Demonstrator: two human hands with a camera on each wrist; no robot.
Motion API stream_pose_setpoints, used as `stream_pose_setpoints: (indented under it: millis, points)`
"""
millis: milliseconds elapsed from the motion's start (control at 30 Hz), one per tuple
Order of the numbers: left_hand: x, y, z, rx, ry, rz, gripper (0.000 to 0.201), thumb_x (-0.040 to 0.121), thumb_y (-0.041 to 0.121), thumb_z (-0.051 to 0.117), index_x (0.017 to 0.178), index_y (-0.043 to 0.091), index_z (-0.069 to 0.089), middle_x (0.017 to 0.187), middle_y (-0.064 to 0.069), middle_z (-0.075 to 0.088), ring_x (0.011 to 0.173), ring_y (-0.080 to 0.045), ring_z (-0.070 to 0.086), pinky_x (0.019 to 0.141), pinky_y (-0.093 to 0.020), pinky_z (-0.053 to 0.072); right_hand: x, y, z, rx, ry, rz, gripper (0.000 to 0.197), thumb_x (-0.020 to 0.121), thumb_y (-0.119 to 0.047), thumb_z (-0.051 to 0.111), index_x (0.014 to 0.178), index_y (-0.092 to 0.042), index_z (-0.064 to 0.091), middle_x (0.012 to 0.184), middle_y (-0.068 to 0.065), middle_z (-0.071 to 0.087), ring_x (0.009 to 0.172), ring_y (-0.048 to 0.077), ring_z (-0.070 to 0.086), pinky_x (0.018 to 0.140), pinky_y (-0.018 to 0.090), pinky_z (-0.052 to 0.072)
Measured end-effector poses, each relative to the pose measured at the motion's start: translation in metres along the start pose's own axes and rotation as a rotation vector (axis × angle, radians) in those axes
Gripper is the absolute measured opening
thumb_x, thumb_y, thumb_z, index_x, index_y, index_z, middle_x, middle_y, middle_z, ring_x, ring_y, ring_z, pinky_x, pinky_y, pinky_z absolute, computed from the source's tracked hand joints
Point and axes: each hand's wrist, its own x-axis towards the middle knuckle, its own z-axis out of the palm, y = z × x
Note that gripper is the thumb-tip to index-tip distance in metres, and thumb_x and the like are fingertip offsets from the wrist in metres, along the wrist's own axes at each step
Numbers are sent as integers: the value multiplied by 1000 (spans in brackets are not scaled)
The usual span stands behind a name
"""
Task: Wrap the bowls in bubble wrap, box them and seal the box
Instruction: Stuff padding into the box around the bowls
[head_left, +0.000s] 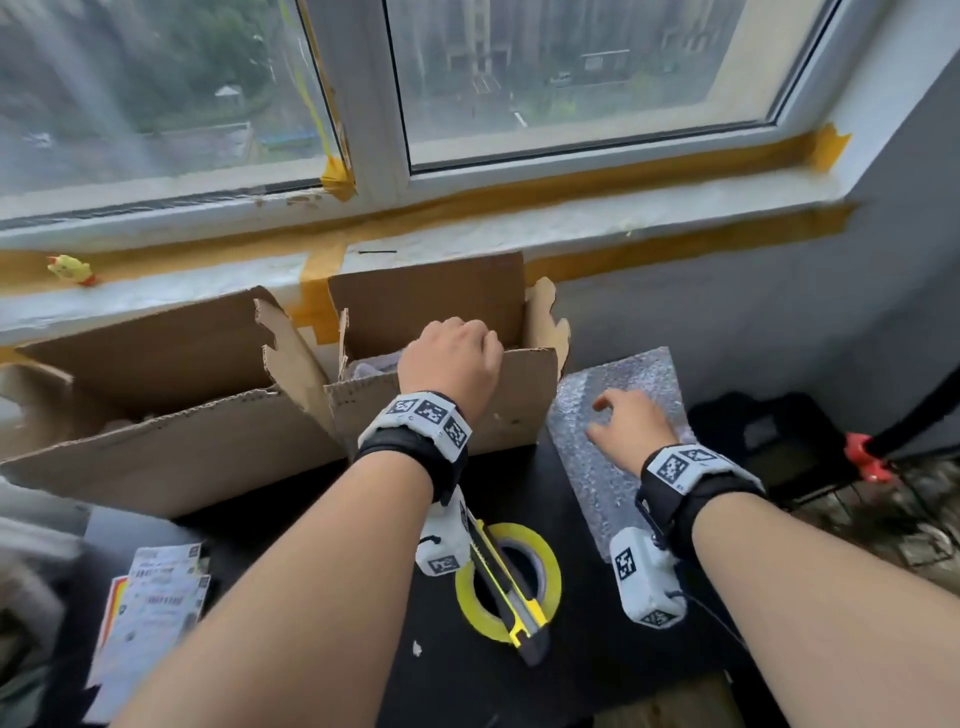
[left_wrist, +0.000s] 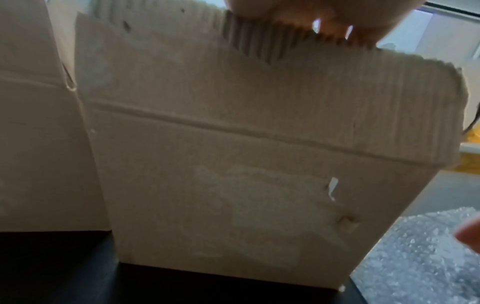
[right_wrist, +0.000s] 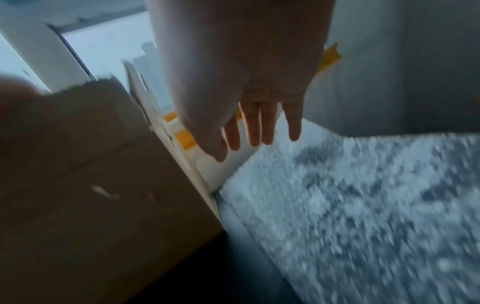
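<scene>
A small open cardboard box (head_left: 519, 410) stands at the back of the black table (head_left: 457, 675), with something wrapped in bubble wrap (head_left: 371, 366) showing inside. My left hand (head_left: 462, 353) grips the top edge of its front flap, fingers curled over it; the left wrist view shows the box front (left_wrist: 233, 164) with those fingers (left_wrist: 298, 18) on the edge. A flat bubble wrap sheet (head_left: 597, 483) lies right of the box. My right hand (head_left: 623, 421) is spread open over it; in the right wrist view its straight fingers (right_wrist: 259, 127) sit above the sheet (right_wrist: 363, 205). No bare bowl shows.
A larger open cardboard box (head_left: 171, 415) stands left of the small one. A yellow tape roll (head_left: 545, 551) with a yellow utility knife (head_left: 511, 592) across it lies near me. Printed labels (head_left: 150, 603) lie at the left. A windowsill runs behind; dark gear (head_left: 769, 441) sits lower right.
</scene>
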Motion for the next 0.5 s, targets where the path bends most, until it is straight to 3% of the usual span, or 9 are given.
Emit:
stream_pose_setpoints:
  millis: [67,200,400,500]
  points:
    - [-1,0,5,41,29,-3,34,98,34,31,77,19,53,84,2,56,91,-24,56,67,-31,33,3,7,22,2,-110,48,52,88,-35,65,133,-16,50,134,11,51,121,30,52,95,35,43]
    - [-2,-1,11,96,44,-7,34,98,34,32,73,20,49,82,3,60,86,-23,57,65,-31,30,5,17,60,-19,-231,130,71,80,-47,73,136,-12,44,137,13,47,123,32,50,97,38,43]
    - [1,-2,16,120,60,-28,34,99,33,33,72,19,49,72,6,48,73,-19,47,62,-30,28,12,20,75,-115,-160,179,68,74,-46,78,125,-10,50,133,12,45,126,33,41,102,40,39]
    - [1,-4,20,123,54,-32,35,99,33,32,72,18,49,71,6,48,70,-19,44,62,-30,27,13,21,78,-146,-193,157,49,83,-37,69,122,-11,52,130,12,49,124,33,43,98,40,43]
